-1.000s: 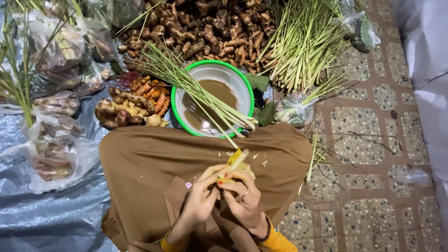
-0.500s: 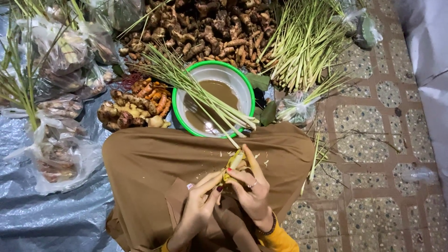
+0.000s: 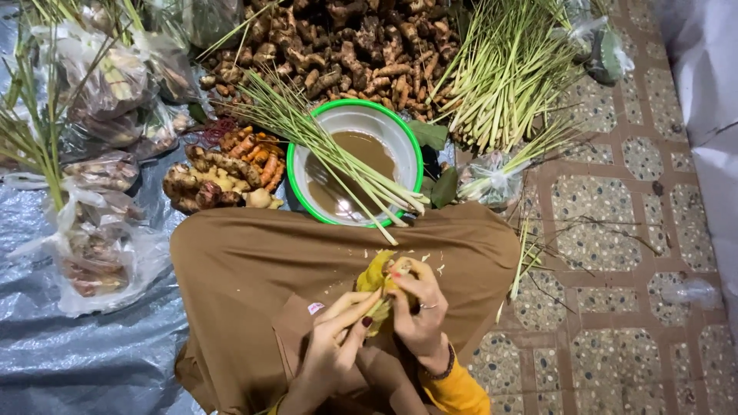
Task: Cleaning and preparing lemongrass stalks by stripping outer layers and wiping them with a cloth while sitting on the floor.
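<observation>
Both hands meet over the brown lap: the right hand (image 3: 415, 311) grips one yellow root (image 3: 377, 278), while the left hand (image 3: 338, 338) pinches its lower end with fingers pressed together. One green-rimmed bowl (image 3: 304, 138) of brown water sits just ahead, one lemongrass bundle (image 3: 338, 157) lying across it.

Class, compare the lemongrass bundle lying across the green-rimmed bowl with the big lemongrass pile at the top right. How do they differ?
The lemongrass bundle is small and rests slantwise on the green-rimmed bowl; the lemongrass pile is far larger and lies on the floor. The bundle's pale ends point toward the person, the pile's toward the bowl. Both are loose green-and-pale stalks.
</observation>
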